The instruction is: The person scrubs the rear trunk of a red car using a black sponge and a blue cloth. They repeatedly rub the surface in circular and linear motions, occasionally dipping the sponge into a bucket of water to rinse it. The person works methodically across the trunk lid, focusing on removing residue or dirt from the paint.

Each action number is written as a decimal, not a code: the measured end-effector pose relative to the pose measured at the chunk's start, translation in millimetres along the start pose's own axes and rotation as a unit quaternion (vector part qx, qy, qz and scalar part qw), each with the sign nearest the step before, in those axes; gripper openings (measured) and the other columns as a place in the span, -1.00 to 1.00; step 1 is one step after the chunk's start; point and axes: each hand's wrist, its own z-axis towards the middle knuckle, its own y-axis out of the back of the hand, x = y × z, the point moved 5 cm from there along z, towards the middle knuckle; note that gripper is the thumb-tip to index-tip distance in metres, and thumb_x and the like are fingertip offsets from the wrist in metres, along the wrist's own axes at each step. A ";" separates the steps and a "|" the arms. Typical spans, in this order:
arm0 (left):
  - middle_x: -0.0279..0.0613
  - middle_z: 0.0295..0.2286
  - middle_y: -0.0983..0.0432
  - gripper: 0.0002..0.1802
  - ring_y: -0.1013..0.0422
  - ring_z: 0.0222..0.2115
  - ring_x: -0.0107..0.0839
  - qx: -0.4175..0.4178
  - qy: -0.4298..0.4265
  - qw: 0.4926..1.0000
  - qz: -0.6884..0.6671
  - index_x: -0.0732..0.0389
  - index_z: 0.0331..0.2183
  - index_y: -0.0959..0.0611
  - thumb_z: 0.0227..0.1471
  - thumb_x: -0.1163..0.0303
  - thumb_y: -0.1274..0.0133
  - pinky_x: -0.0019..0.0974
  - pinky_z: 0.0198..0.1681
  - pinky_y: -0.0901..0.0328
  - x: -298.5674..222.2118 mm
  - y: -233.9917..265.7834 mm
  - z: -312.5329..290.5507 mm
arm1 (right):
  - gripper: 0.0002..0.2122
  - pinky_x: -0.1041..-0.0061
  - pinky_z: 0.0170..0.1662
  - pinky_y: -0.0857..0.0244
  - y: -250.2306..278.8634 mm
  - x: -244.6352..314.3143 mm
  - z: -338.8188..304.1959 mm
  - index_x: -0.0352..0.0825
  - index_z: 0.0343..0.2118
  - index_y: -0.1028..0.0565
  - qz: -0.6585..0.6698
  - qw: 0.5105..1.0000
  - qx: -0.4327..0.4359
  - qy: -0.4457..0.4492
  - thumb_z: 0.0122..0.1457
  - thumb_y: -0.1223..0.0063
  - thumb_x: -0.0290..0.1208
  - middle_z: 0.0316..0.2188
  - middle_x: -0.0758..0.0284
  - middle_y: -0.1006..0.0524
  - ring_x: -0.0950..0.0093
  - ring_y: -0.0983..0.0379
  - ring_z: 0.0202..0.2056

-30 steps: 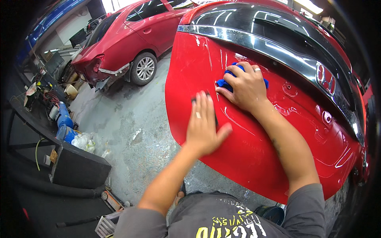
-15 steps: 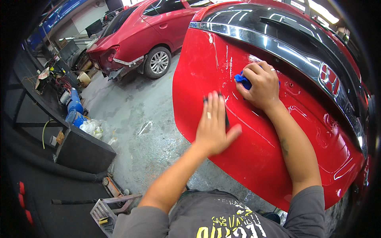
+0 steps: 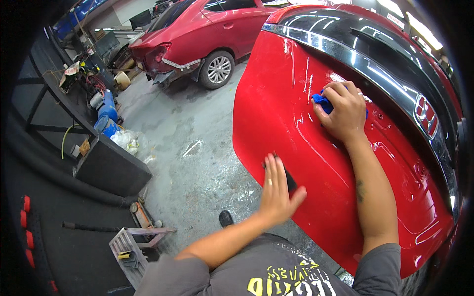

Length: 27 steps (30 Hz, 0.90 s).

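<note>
A large glossy red car tailgate point(image 3: 269, 98) stands in front of me. My left hand point(image 3: 277, 197) lies on it near the lower left edge, fingers stretched flat over a thin black pad point(image 3: 290, 181) and thumb spread aside. Most of the pad is hidden under the palm. Higher on the panel, my right hand point(image 3: 345, 116) has its fingers curled round a bunched blue cloth point(image 3: 323, 101) and rests it against the red surface, which shows bright streaks of light. Above the right hand runs a chrome strip point(image 3: 340, 52) with an emblem point(image 3: 426, 116).
Another red car point(image 3: 197, 39) with its rear bumper off stands at the back left. Blue containers point(image 3: 106, 118) and plastic bags point(image 3: 126, 140) lie beside a black partition point(image 3: 111, 170). A step stool point(image 3: 131, 251) and a floor jack point(image 3: 140, 214) are at my lower left.
My left hand has slid the black pad down the panel toward me. The right hand stays on about the same spot with the blue cloth. The whole view has shifted slightly.
</note>
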 end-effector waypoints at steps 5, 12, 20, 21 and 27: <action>0.65 0.51 0.30 0.18 0.34 0.57 0.44 -0.046 0.207 0.977 -0.037 0.66 0.49 0.13 0.48 -0.22 0.09 0.25 0.62 0.34 98.1 27.0 82.4 | -0.77 0.18 0.03 -0.46 1.0 5.2 6.2 -0.17 -0.33 -0.69 -0.001 1.000 -0.001 0.014 0.07 -0.47 -0.17 -0.19 0.46 -0.68 0.32 -0.59 -0.03; 0.58 0.53 0.30 0.13 0.38 0.58 0.41 0.042 0.168 0.984 0.046 0.60 0.51 0.08 0.48 -0.19 0.08 0.39 0.58 0.41 34.0 -7.0 -20.2 | -0.75 0.20 0.03 -0.46 -4.8 3.7 1.2 -0.19 -0.27 -0.71 -0.009 1.000 0.013 0.020 0.06 -0.50 -0.20 -0.17 0.46 -0.70 0.32 -0.60 -0.02; 0.54 0.53 0.21 0.13 0.33 0.60 0.28 0.033 0.283 0.957 0.060 0.61 0.51 0.05 0.52 -0.29 0.25 0.30 0.60 0.38 97.3 21.8 31.0 | -0.72 0.17 0.05 -0.46 -3.5 6.8 3.7 -0.19 -0.23 -0.73 -0.036 0.999 0.026 0.024 0.13 -0.47 -0.12 -0.11 0.44 -0.71 0.33 -0.59 0.01; 0.56 0.52 0.22 0.15 0.33 0.59 0.29 0.044 0.240 0.967 0.079 0.62 0.50 0.05 0.51 -0.31 0.23 0.31 0.60 0.38 76.0 12.1 5.2 | -0.72 0.17 0.05 -0.46 -4.6 5.5 3.6 -0.19 -0.23 -0.73 -0.031 0.999 0.028 0.022 0.13 -0.47 -0.12 -0.11 0.44 -0.71 0.32 -0.59 0.01; 0.58 0.52 0.24 0.18 0.31 0.59 0.32 0.041 0.239 0.963 0.115 0.64 0.49 0.05 0.49 -0.32 0.18 0.28 0.61 0.38 93.3 20.2 18.5 | -0.73 0.17 0.06 -0.46 -4.1 7.6 0.8 -0.18 -0.24 -0.72 -0.030 0.999 0.031 0.026 0.13 -0.47 -0.12 -0.09 0.44 -0.71 0.32 -0.59 0.03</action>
